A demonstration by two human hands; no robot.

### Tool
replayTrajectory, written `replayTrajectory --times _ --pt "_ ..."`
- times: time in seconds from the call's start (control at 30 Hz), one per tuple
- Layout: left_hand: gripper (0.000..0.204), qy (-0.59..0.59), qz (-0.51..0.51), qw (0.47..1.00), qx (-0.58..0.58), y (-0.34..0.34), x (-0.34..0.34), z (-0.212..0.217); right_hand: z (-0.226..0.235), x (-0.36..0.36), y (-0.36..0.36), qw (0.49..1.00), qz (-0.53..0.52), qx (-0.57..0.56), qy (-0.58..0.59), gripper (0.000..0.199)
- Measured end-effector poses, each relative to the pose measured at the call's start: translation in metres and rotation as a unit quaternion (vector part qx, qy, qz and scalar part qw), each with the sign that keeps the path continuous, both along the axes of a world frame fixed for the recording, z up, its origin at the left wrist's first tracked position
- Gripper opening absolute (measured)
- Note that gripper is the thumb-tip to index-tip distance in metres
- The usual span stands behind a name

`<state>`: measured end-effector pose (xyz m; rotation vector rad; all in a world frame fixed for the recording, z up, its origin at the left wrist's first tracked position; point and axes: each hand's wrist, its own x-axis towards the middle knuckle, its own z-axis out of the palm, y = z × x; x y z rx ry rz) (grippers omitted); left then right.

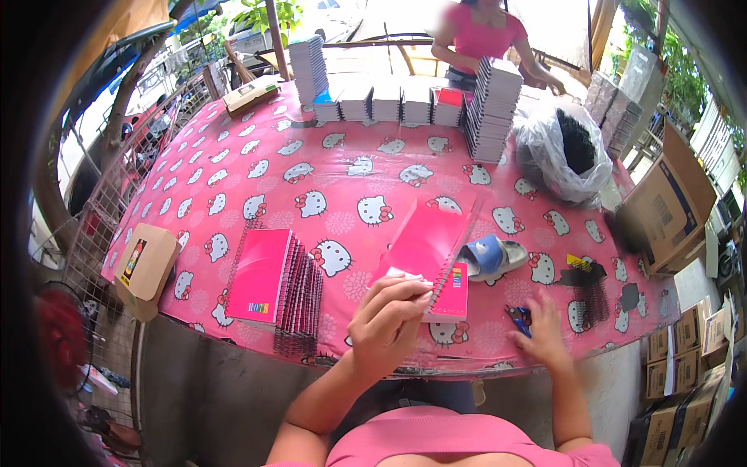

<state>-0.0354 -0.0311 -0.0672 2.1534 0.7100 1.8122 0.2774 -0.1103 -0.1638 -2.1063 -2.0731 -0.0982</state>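
Note:
My left hand (389,315) is closed on the lower corner of a pink spiral notebook (426,241), which is tilted up over the table. Beneath it lies another pink notebook (457,302). At the right, my right hand (546,333) rests low over the table, its thumb and fingers around a small pair of blue-handled pliers (520,320); its fingertips are slightly blurred. A neat pile of pink spiral notebooks (261,272) stands left of my left hand. Just beyond the pliers sits a blue and grey slide sandal (492,257).
Black binding coils (590,288) lie at the right. Farther back are a plastic bag (556,148) with black contents, a tall notebook stack (494,109) and a row of notebook piles (387,103). A cardboard box (145,271) stands left. Across the table is another person (486,39).

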Motion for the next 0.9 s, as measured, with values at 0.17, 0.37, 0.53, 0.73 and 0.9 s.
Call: replayTrajectory --times 0.17,0.37,0.53,0.73,0.9 --pt "0.023 0.023 0.001 0.996 -0.091 -0.005 0.010 -0.033 0.022 -0.033 -0.019 0.977 0.015 0.017 0.211 0.050" --pt "0.025 -0.002 0.008 0.998 -0.068 -0.005 0.013 -0.033 0.107 -0.112 0.001 0.934 0.201 0.163 0.246 0.049" --pt "0.026 0.022 0.015 0.999 -0.021 -0.005 0.014 -0.028 0.113 -0.115 0.011 0.900 0.171 0.005 0.400 0.041" --pt "0.023 0.025 0.023 0.999 0.043 -0.002 0.005 -0.015 0.086 -0.092 0.021 0.613 0.124 -0.273 0.731 0.036" --pt "0.024 -0.119 0.184 0.975 0.046 -0.015 -0.062 0.029 0.038 -0.030 0.013 0.947 -0.015 0.047 0.319 0.048"
